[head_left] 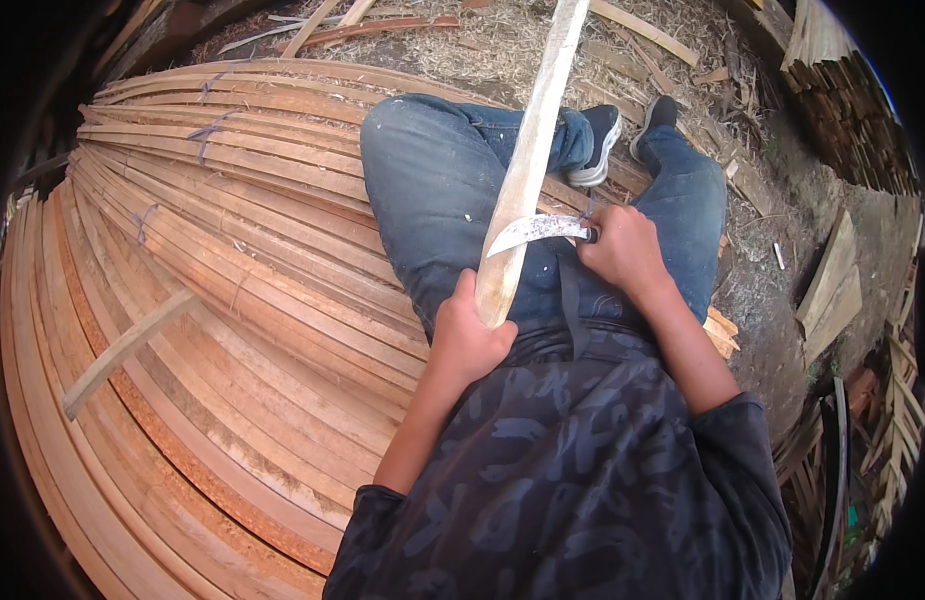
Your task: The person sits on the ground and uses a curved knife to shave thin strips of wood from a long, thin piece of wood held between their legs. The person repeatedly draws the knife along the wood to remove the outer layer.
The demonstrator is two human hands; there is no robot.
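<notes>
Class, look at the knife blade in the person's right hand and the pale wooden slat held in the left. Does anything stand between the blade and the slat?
Nothing visible does. The right hand holds the knife with its curved blade lying directly across the wooden slat, which the left hand grips at its near end. Only the person's jeans lie behind them.

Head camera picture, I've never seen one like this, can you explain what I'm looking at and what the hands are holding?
This is one view from a wide camera worn on a person's head, looking down, so straight edges bend near the rim. The person sits on a big stack of wooden slats. Their left hand grips the near end of a long pale wooden strip, which points away from them. Their right hand holds a curved knife with its blade laid across the strip. Wood shavings cover the ground ahead.
</notes>
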